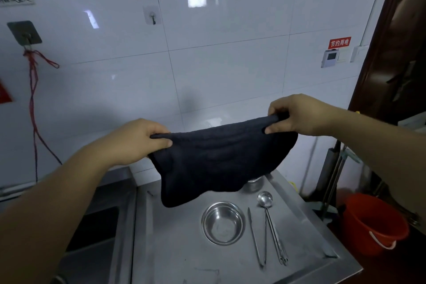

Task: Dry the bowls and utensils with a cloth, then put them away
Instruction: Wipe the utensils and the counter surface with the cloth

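Steel bowl (223, 223) sits upright and empty on the metal counter (175, 249); a second bowl (253, 184) behind it is mostly hidden by the dark cloth (219, 159). An orange bucket (373, 223) stands on the floor to the right, contents not visible. The left hand (140, 140) and right hand (297, 115) each pinch an upper corner of the cloth, stretched crosswise above the counter. Beside the bowl, ladle (265, 199) and tongs (257, 237) lie lengthwise, pointing toward the wall. A red wall sign (339, 42) reads 节约用电
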A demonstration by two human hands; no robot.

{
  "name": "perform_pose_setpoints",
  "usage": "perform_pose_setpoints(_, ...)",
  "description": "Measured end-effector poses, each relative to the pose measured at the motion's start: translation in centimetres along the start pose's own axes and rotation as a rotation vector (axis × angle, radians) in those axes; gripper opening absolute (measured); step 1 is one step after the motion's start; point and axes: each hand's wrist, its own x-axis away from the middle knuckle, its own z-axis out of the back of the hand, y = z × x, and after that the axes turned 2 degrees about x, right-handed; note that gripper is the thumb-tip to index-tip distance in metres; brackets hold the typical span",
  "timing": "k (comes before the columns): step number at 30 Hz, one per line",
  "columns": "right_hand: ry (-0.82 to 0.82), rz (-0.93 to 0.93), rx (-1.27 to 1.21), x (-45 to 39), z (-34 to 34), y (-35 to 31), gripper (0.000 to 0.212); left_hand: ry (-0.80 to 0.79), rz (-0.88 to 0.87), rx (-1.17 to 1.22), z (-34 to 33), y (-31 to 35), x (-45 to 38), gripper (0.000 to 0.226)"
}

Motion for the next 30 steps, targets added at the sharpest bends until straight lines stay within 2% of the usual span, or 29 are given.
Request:
perform_pose_setpoints(3,-0.036,-0.019,-0.125,0.3,0.6,1.1,0.015,0.036,-0.037,-0.01,0.6,0.1,0.0,0.016)
perform_pose_setpoints(9,-0.04,-0.06,-0.589,1.6,0.4,3.1,0.019,0.103,-0.025,-0.024,1.5,-0.2,0.5,0.02)
perform_pose_setpoints(12,0.022,-0.067,-0.642,2.1,-0.1,3.8,0.012,0.087,-0.017,0.065,1.7,-0.8,0.7,0.012)
perform_pose_setpoints(15,0.129,-0.1,-0.696,2.5,-1.4,3.8,0.019,0.077,-0.012,0.136,1.0,-0.9,1.0,0.002)
perform_pose_setpoints(18,0.291,-0.165,-0.797,2.5,-3.0,3.0,0.017,0.065,0.015,0.275,-0.2,-0.8,1.1,0.034)
perform_pose_setpoints(20,0.388,-0.214,-0.777,2.5,-3.8,2.8,0.017,0.066,0.019,0.384,-1.2,-1.0,1.0,0.038)
perform_pose_setpoints(23,0.452,-0.253,-0.706,2.6,-4.7,3.0,0.022,0.105,0.061,0.698,-3.2,-1.8,0.6,0.017)
perform_pose_setpoints(24,0.464,-0.258,-0.642,2.7,-4.9,3.2,0.024,0.121,0.074,0.762,-3.8,-2.2,0.4,0.017)
perform_pose_setpoints(27,0.51,-0.267,-0.417,3.0,-5.4,4.3,0.024,0.172,0.095,0.866,-5.7,-2.4,-0.1,0.023)
perform_pose_setpoints(29,0.517,-0.27,-0.346,3.3,-5.7,5.3,0.02,0.211,0.109,0.916,-7.1,-2.3,-0.4,0.034)
perform_pose_setpoints(30,0.506,-0.271,-0.32,3.4,-5.8,5.8,0.019,0.236,0.124,0.928,-7.8,-2.3,-0.5,0.032)
